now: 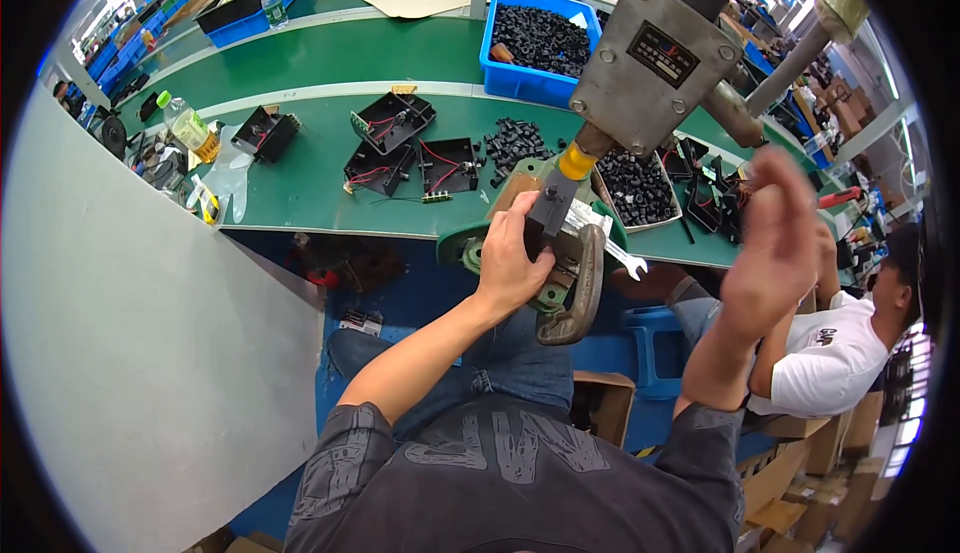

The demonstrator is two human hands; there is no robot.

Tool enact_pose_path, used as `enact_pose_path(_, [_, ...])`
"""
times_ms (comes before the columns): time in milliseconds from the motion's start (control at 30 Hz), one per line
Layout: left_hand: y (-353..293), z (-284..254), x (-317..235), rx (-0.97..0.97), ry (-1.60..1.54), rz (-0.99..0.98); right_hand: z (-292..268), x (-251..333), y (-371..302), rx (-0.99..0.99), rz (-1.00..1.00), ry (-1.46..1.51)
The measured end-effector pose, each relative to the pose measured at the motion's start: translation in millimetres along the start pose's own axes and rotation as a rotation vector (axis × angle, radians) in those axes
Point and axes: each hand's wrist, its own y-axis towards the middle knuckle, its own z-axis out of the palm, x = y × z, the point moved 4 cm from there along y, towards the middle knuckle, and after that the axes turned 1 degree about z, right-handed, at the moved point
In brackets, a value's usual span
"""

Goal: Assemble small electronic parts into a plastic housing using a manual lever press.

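Note:
My left hand (512, 265) is closed at the bottom of a grey hand press (650, 63), its fingers curled beside the dark metal ram (553, 205). Whatever the fingers hold is hidden. Below the ram is the press's green base (470, 243), with a worn curved metal bar (583, 293) right of my hand. My right hand (765, 243) is raised on the right, close to the end of the press's lever (735, 115). Motion smears its fingers, so I cannot tell whether they grip the lever. An open-ended wrench (628, 261) lies beside the base.
Open black housings with red wires (450, 165) lie on the green bench (300, 188). Small black parts form a pile (515, 143) and fill a blue bin (500, 73) and a white box (670, 215). A co-worker in a white shirt (825, 358) sits close on my right.

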Motion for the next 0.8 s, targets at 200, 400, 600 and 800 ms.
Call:
enact_pose_path(200, [0.7,8.4,-3.3,-0.031,-0.079,0.029,-43.7,9.1,133.3,-0.271,-0.262,0.139])
enact_pose_path(400, [-2.5,11.7,-4.7,0.065,0.002,-0.155,-40.3,15.2,177.6,-0.154,-0.083,0.302])
enact_pose_path(600, [-3.2,17.2,-3.3,0.038,0.098,-0.153,-25.9,26.6,202.0,-0.019,0.101,0.461])
enact_pose_path(800, [-2.5,17.1,-2.8,-0.016,0.129,-0.118,-1.8,81.2,128.8,-0.172,-0.042,0.292])
